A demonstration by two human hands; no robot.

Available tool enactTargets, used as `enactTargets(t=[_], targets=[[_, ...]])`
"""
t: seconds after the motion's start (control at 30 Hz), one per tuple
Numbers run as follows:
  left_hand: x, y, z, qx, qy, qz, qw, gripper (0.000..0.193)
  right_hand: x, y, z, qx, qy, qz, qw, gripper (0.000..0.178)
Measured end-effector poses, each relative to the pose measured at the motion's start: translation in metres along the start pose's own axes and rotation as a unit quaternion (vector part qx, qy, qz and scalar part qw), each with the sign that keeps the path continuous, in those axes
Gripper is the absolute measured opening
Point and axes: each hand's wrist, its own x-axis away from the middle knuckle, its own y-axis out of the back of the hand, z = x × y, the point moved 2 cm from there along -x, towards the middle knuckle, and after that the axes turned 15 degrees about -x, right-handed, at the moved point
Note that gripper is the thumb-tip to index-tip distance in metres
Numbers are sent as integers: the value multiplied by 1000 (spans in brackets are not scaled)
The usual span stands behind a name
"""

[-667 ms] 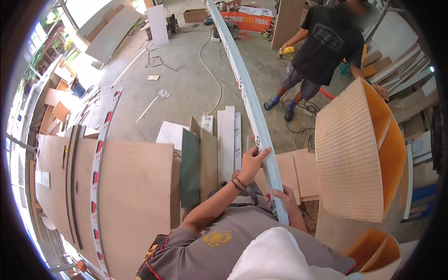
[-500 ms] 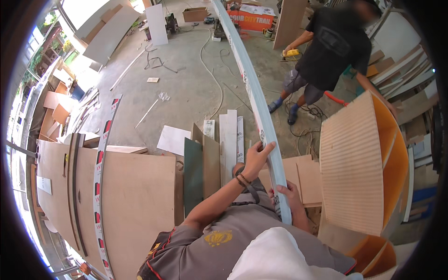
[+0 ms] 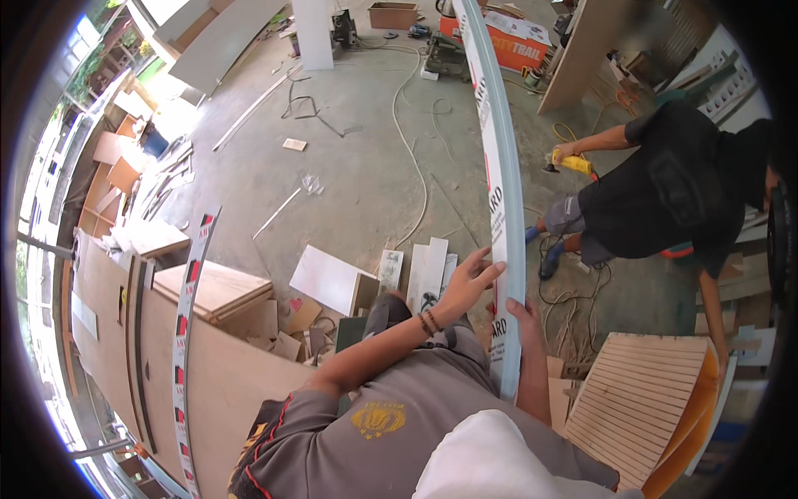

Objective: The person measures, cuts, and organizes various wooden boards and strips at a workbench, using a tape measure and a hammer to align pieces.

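Note:
A long pale-blue strip (image 3: 513, 224), with printed white film along one side, stands in front of me and runs up past the top of the view. My left hand (image 3: 470, 285) is against its left side, fingers bent onto the film. My right hand (image 3: 527, 323) grips the strip lower down, thumb on its near face and fingers hidden behind. The strip's lower end (image 3: 505, 378) rests by my lap.
At right, a co-worker in a black shirt (image 3: 682, 175) bends over, holding a yellow power tool (image 3: 573, 161). A ribbed tan panel (image 3: 636, 399) stands near my right side. On the left is a large wooden board (image 3: 241, 374) with another printed strip (image 3: 184, 349). Cables (image 3: 413, 150) cross the floor.
My view has shifted, and the strip now looks more upright. My left hand's fingers have loosened and straightened somewhat. The co-worker has bent further over, toward the right.

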Motion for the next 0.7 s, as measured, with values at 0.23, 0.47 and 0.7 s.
enactTargets(t=[0.23, 0.47, 0.7], targets=[[-101, 84, 4, 39, 4, 181, 983, 94, -181, -78, 47, 70, 40, 42, 996, 43], [-230, 234, -46, -82, 40, 306, 948, 93, -373, -203, 32, 61, 67, 68, 994, 44], [-349, 441, -87, -63, 18, 182, 981, 81, -578, -362, -9, 111, 89, 101, 985, 43]])
